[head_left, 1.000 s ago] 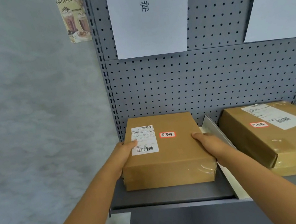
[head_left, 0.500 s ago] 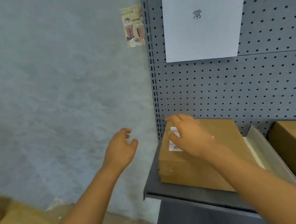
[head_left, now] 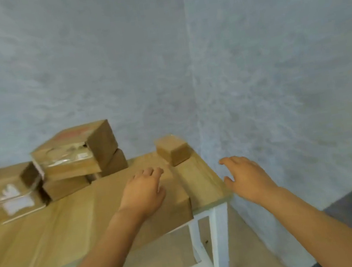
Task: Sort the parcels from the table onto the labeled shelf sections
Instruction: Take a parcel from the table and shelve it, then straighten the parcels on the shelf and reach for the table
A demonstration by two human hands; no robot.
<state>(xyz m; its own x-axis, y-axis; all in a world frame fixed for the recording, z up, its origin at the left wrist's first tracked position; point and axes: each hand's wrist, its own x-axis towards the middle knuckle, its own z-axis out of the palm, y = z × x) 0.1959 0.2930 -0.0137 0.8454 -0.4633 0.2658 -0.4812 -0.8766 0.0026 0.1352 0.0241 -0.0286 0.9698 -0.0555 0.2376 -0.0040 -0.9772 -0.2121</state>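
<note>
Wooden table [head_left: 204, 188] with white legs fills the lower left. Large flat parcel [head_left: 87, 217] lies along its near edge, stacked parcels [head_left: 76, 157] behind, small box [head_left: 174, 150] at the far corner (frame blurry). Left hand [head_left: 144, 193] over the flat parcel, fingers relaxed; contact unclear. Right hand [head_left: 245, 177] spread, empty, just past the table edge.

1 head-worn view looks forward and down, close over the wooden table [head_left: 203, 182] corner, facing the grey wall corner [head_left: 193, 73]; frame motion-blurred.
</note>
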